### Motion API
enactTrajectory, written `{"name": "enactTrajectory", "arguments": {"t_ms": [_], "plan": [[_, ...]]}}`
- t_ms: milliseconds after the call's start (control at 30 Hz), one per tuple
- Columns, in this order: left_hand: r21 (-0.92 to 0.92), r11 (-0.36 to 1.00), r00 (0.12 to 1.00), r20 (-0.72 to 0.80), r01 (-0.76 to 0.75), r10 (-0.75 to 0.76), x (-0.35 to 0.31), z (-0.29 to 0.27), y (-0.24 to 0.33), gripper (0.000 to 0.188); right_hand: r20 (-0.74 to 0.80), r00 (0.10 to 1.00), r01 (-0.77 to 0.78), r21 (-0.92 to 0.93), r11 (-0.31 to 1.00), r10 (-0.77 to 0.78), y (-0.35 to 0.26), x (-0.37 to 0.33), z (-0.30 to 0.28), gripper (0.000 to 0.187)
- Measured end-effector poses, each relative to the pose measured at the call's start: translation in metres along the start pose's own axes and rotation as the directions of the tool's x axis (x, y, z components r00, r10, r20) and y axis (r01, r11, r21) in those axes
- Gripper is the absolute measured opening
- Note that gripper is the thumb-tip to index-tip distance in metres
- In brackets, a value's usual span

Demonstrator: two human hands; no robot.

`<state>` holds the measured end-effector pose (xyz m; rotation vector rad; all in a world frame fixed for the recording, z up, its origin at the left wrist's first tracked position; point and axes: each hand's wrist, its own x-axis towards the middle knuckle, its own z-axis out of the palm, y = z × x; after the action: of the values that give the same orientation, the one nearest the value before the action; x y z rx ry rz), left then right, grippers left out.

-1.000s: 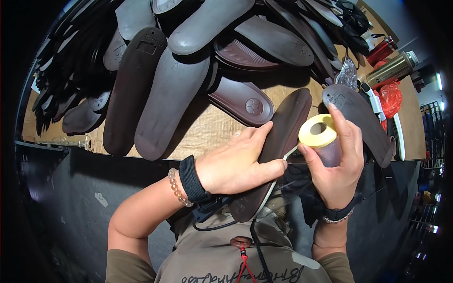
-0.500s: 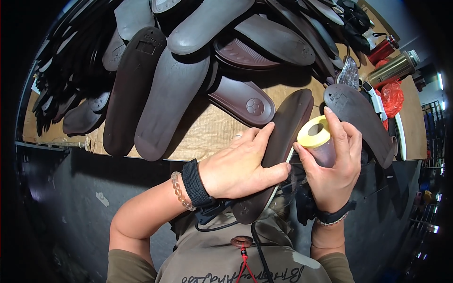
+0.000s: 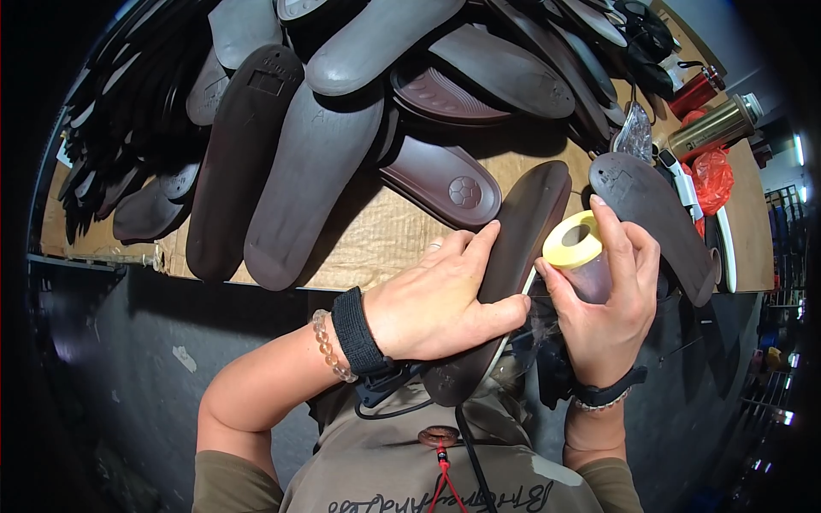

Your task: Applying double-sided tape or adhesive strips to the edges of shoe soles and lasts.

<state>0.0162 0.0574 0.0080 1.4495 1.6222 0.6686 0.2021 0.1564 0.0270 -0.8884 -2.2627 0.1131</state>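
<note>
My left hand [image 3: 428, 318] lies across a dark brown shoe sole [image 3: 528, 209], its thumb and fingers closed around the edges. The sole slants from the table's front edge down toward my lap, and a pale strip runs along its right edge. In my right hand [image 3: 617, 312] is a roll of clear film or tape with a yellow end ring [image 3: 566, 256], gripped between thumb and fingers with its hollow end facing up. Something clear and shiny shows between the roll and the sole; whether it is attached to either I cannot tell.
Several brown soles, such as one with a ball pattern [image 3: 449, 184], are piled on the wooden table [image 3: 342, 248]. Another sole [image 3: 654, 222] overhangs the edge beyond my right hand. At the right stand a gold flask [image 3: 710, 137], a red flask [image 3: 697, 92] and a red bag [image 3: 712, 184].
</note>
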Motion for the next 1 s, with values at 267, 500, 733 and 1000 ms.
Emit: {"name": "enactTrajectory", "arguments": {"t_ms": [267, 500, 733, 1000], "plan": [[-0.002, 0.989, 0.965, 0.222, 0.145, -0.141, 0.016, -0.032, 0.019, 0.104, 0.129, 0.989, 0.081, -0.029, 0.996, -0.077, 0.003, 0.012, -0.003, 0.083], [0.124, 0.948, 0.931, 0.189, 0.292, -0.311, 0.043, -0.038, 0.027, 0.108, 0.192, 0.975, 0.111, -0.008, 0.994, -0.108, 0.009, 0.018, -0.006, 0.074], [0.014, 0.989, 0.982, 0.119, 0.146, -0.147, 0.037, -0.027, 0.015, 0.113, 0.359, 0.924, 0.035, 0.262, 0.964, -0.131, 0.029, 0.029, -0.022, 0.071], [-0.096, 0.98, 0.983, 0.08, 0.172, -0.165, -0.014, -0.003, 0.012, 0.102, 0.148, 0.98, 0.073, 0.368, 0.927, -0.136, 0.011, 0.02, -0.028, 0.081]]}}
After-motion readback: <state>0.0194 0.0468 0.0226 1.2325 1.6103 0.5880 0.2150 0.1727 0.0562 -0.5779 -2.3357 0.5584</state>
